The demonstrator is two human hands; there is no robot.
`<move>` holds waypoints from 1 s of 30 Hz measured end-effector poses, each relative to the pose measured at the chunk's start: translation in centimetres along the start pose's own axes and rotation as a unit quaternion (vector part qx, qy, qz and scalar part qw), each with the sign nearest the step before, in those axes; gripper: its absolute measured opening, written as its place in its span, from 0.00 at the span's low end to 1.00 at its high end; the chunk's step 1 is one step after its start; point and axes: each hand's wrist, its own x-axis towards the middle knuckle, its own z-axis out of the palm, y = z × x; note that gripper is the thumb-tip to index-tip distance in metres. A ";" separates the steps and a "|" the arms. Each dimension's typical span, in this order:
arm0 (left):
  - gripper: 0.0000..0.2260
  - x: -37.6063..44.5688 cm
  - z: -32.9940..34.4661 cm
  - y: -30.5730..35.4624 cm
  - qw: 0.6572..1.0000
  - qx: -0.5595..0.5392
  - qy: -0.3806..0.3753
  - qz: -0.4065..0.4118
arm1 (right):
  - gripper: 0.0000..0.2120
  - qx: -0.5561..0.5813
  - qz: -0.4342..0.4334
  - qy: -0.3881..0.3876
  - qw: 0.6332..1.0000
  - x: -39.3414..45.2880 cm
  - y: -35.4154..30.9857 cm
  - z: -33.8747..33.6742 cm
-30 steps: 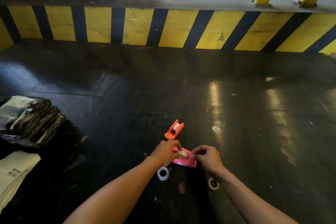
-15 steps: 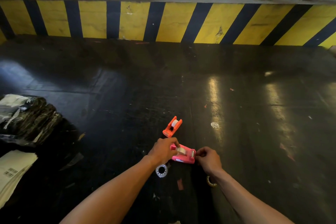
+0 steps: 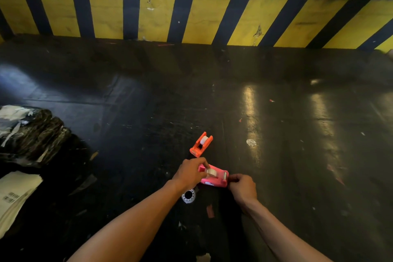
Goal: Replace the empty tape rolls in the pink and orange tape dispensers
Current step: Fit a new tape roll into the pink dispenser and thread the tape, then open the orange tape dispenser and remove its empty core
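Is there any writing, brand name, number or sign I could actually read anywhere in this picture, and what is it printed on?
Nothing here can be read.
White sheets at the left edge: dark barcode-like marks and print, too small and blurred to read.
Pink tape dispenser: a pale patch on its side, perhaps a label, too blurred to read.
Orange tape dispenser: no writing visible.
Yellow and black striped curb: warning stripes only, no words.
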 end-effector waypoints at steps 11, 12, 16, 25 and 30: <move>0.17 -1.1 -1.6 -0.8 0.998 0.008 -0.030 0.049 | 0.25 -0.313 -0.210 -0.054 0.925 1.4 -0.6 -1.1; 0.18 -1.2 -1.8 -1.0 0.999 0.001 0.008 0.048 | 0.24 -0.325 -0.217 -0.050 0.919 1.9 -0.8 -1.5; 0.21 -0.7 -2.9 -1.4 0.994 0.002 0.113 0.010 | 0.19 -0.289 -0.187 -0.009 0.939 3.9 -1.9 -3.3; 0.34 3.5 -3.4 0.3 0.997 -0.012 0.033 -0.069 | 0.46 -0.292 -0.118 0.050 0.948 8.1 -4.9 -4.3; 0.30 4.0 -2.8 0.3 0.997 -0.020 0.025 -0.069 | 0.51 -0.298 -0.030 0.075 0.951 8.7 -5.1 -3.6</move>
